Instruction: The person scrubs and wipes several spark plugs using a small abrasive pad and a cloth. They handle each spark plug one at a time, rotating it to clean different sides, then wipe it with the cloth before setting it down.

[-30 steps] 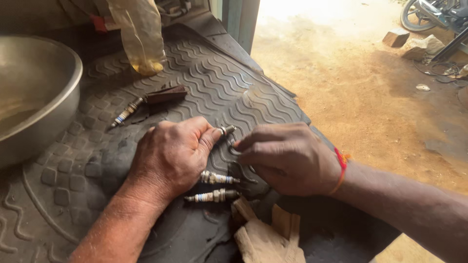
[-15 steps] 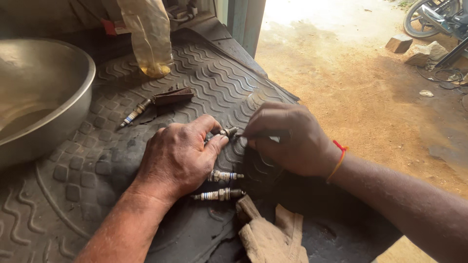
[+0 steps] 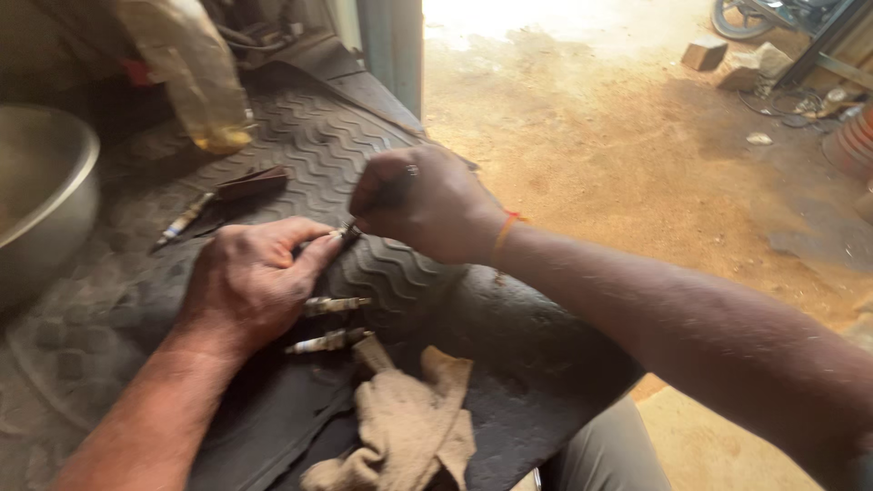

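Left hand: the left hand (image 3: 250, 282) lies palm down on the black rubber mat with wavy ribs (image 3: 309, 145). Its thumb and forefinger are pressed together on a small dark spark plug (image 3: 348, 232), of which only the tip shows.
Right hand: the right hand (image 3: 423, 205) is above the same plug, fingers curled closed. It seems to pinch a thin tool against the plug tip, but the tool is blurred and I cannot tell what it is.
Wrist: an orange thread band (image 3: 506, 229) sits around the right wrist.
Other plugs: two grey metal spark plugs (image 3: 332, 305) lie side by side on the mat, just beside the left hand's fingers. A fourth plug (image 3: 182, 221) lies apart, near a brown flat piece (image 3: 250, 182).
Cloth: a crumpled beige rag (image 3: 400, 427) rests on the mat, near the two plugs.
Around: a large steel bowl (image 3: 41, 195) at the left edge, and a yellowish plastic bottle (image 3: 195, 77) behind it.
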